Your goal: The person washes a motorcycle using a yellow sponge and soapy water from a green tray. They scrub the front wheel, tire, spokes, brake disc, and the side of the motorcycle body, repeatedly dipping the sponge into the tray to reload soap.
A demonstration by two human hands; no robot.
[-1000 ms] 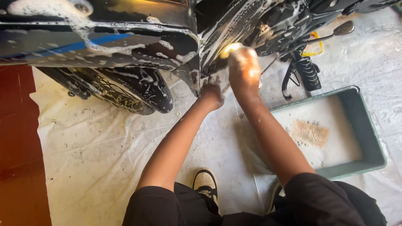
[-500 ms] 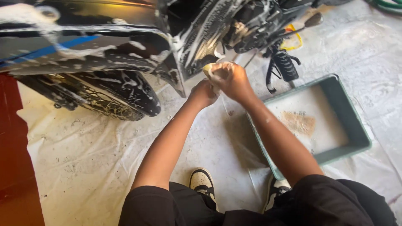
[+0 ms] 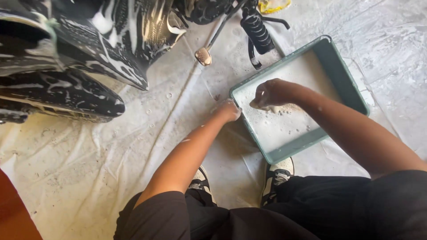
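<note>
In the green tray (image 3: 342, 73) your right hand (image 3: 272, 92), off the soapy motorcycle (image 3: 102, 40) now, dunks the sponge (image 3: 278, 108), grip pressed around it; your left hand (image 3: 228, 110) rests curled at the rim.

A pale plastic sheet (image 3: 89, 178) is covering most of the floor, lying wrinkled and flecked with dirt and suds. At the lower left corner a strip of red-brown floor (image 3: 13, 218) is showing beyond the sheet's edge. A black motorcycle (image 3: 111, 35), streaked with white foam, is standing on the sheet at the upper left. Bright daylight is falling across the sheet at the upper right.
</note>
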